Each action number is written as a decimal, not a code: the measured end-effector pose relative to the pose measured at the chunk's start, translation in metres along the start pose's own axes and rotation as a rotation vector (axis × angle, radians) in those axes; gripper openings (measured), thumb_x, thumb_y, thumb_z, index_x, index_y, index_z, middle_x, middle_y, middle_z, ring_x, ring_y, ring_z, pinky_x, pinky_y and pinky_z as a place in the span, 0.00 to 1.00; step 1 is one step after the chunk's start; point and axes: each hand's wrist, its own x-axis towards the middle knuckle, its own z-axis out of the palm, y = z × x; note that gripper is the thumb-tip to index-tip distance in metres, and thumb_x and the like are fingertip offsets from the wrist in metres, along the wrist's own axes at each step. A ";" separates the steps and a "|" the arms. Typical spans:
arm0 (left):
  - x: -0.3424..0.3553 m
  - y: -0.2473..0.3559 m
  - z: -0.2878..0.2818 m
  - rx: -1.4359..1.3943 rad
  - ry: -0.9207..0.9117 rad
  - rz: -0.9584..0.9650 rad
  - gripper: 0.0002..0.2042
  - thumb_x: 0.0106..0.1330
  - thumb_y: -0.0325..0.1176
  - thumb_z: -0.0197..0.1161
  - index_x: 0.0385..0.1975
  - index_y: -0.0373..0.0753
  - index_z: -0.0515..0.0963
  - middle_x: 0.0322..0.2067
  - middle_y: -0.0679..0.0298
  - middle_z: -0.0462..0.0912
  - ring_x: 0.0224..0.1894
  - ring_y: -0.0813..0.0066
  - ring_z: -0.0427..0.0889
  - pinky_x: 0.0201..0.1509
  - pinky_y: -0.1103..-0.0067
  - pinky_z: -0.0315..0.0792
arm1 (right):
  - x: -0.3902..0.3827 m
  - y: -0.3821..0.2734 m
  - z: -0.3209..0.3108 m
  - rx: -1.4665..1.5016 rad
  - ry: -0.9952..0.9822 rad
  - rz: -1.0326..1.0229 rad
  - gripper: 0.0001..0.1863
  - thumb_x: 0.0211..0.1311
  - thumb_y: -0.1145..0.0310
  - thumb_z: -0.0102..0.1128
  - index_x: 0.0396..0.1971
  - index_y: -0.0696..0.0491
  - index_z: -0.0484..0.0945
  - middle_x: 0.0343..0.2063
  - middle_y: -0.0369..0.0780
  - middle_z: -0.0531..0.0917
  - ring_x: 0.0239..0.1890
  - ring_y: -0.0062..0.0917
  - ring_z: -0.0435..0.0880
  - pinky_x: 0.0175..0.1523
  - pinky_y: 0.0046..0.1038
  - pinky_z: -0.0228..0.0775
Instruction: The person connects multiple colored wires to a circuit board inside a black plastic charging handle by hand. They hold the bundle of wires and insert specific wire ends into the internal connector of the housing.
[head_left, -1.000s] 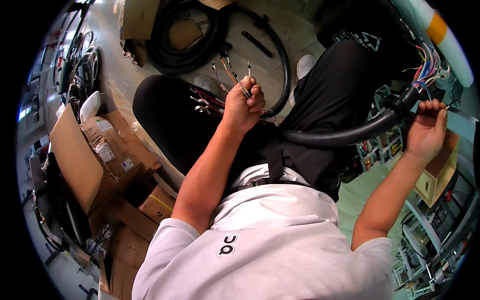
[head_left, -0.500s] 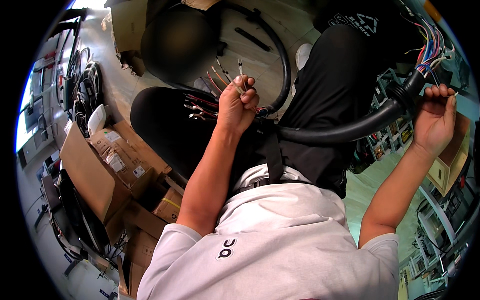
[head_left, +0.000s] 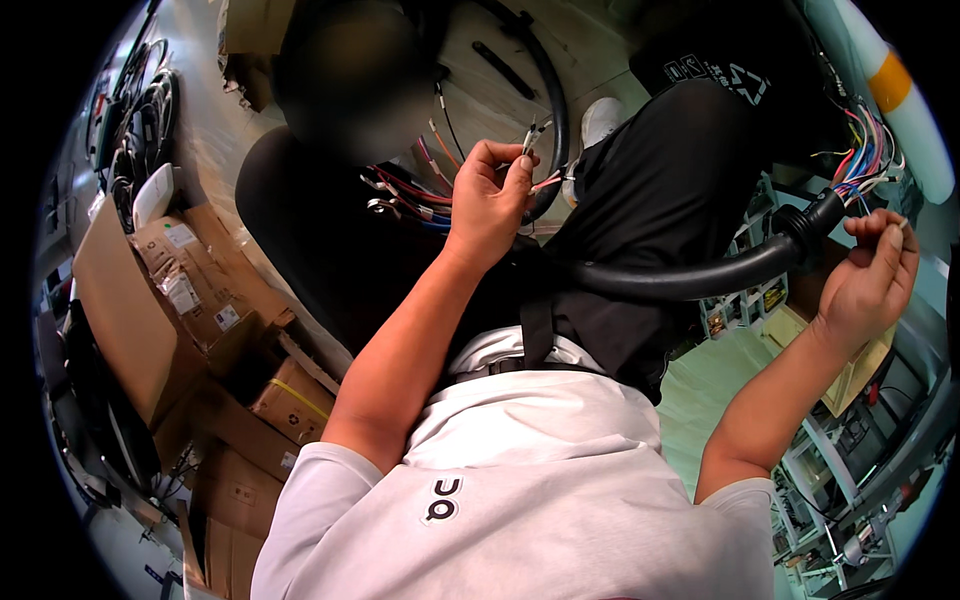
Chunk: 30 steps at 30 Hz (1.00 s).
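Observation:
My left hand [head_left: 488,200] is closed above my lap, with thumb and fingers pinching a few thin wires [head_left: 533,136] whose pale, metal-tipped ends stick up past the fingertips. Beside it, red, orange and white wires [head_left: 420,205], several with metal terminals, fan out over my left thigh. A thick black cable [head_left: 680,283] runs across my lap to the right and ends in a black ribbed collar [head_left: 797,232]. Out of that end spreads a bundle of multicoloured wires [head_left: 868,165]. Just below the bundle, my right hand [head_left: 868,275] pinches the pale tip of one thin wire [head_left: 903,225].
The black cable loops over the floor [head_left: 550,85] ahead, near a white shoe [head_left: 600,120] and a short black strip [head_left: 502,68]. Cardboard boxes [head_left: 195,280] stand at my left, with coiled cables [head_left: 150,120] behind. Metal shelving [head_left: 820,460] with parts is at the right.
My left hand has shifted right with the wires, whose tips now lean to the right. My right hand sits slightly lower, still pinching the wire tip. The whole view has turned a little.

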 end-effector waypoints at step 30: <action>0.017 0.007 0.062 -0.068 -0.321 -0.017 0.05 0.65 0.28 0.58 0.33 0.33 0.71 0.26 0.70 0.74 0.30 0.86 0.71 0.36 0.87 0.67 | 0.032 0.002 0.130 -0.839 -1.314 -0.082 0.13 0.52 0.71 0.59 0.38 0.56 0.75 0.16 0.42 0.76 0.18 0.30 0.76 0.26 0.28 0.65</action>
